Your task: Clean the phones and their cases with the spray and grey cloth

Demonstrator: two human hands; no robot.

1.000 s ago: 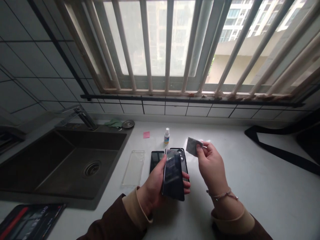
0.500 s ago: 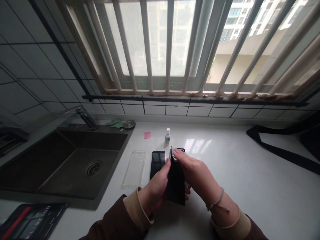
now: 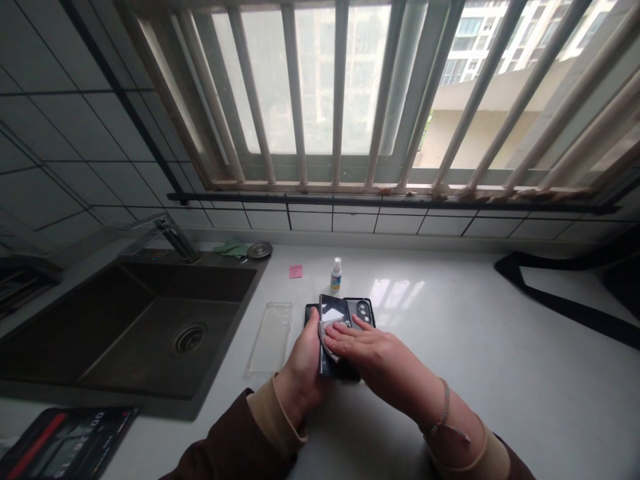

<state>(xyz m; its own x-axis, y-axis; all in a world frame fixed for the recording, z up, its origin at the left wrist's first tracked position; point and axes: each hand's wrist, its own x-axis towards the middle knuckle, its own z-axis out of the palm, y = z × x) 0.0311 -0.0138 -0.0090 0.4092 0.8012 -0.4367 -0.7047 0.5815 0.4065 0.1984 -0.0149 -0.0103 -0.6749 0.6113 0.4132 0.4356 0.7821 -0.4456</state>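
Nothing reads cleanly. A flat black screen device [image 3: 70,443] at bottom left shows large white digits, upside down and too blurred to read; a small white plastic bottle [image 3: 336,275] has a coloured label, print too small.

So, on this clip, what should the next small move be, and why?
Probably slide the soft grey cloth up over the bare upper glass of the glossy black phone. The right hand lies flat, pressing the cloth on the face lower down, while the left hand grips the phone steady, and that upper part is uncovered.
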